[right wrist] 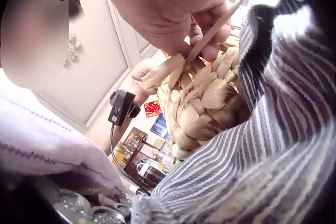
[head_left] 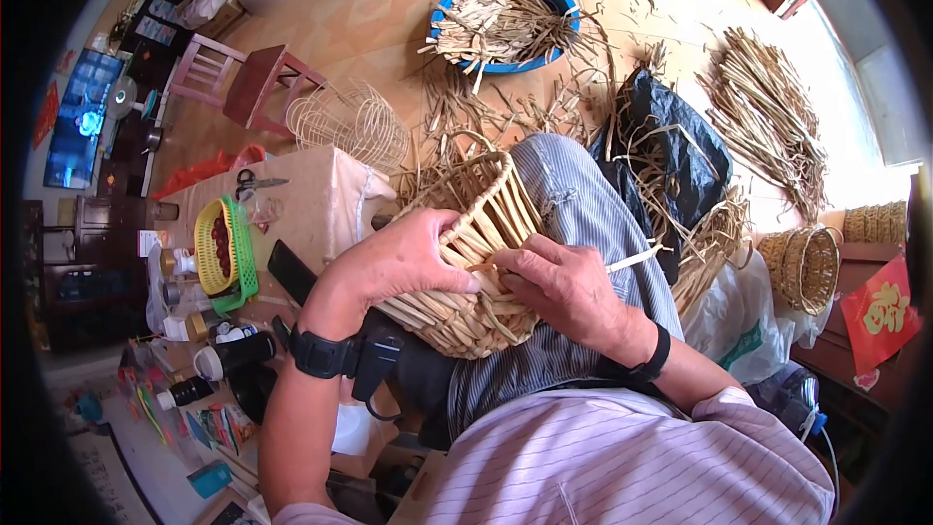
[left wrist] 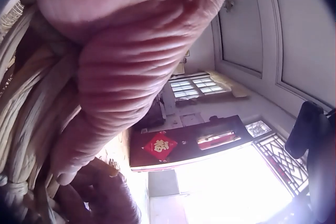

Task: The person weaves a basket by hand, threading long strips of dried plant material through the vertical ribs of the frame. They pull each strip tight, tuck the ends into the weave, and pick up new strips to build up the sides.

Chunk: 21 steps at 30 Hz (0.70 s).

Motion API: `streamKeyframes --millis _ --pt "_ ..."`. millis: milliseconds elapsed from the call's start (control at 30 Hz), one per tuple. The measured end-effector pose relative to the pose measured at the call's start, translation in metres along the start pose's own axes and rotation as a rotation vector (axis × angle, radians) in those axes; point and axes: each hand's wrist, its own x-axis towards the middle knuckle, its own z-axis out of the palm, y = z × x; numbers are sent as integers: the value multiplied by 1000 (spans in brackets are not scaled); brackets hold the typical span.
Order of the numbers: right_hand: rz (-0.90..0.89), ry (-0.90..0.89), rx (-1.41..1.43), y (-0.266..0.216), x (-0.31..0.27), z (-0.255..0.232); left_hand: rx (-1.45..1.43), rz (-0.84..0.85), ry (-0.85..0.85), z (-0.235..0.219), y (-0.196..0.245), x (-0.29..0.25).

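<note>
A partly woven straw basket lies tilted across the lap, its braided wall thick and its upper part open slats. My left hand grips the basket's side, the thumb pressing on the weave and the other fingers largely hidden behind the wall. Beside that thumb, my right hand pinches a flat straw strand with bent fingers at the woven wall. The strand's loose end sticks out past the right hand over the striped trouser leg. In the right wrist view, broad plaited straw shows just below the fingers.
A blue basin of straw stands on the floor ahead. Straw bundles and a black plastic bag lie to the right. At left, a table bears scissors and a yellow-green basket. A wire frame stands behind it.
</note>
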Motion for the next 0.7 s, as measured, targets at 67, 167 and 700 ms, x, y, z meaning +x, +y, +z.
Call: streamKeyframes --millis 67,167,700 --pt "34 -14 26 -1 2 1 38 -22 -4 0 0 0" --pt "100 70 231 4 1 12 83 -62 -1 -2 -1 1" --pt "80 21 128 6 -1 7 -94 -60 -31 -1 0 2"
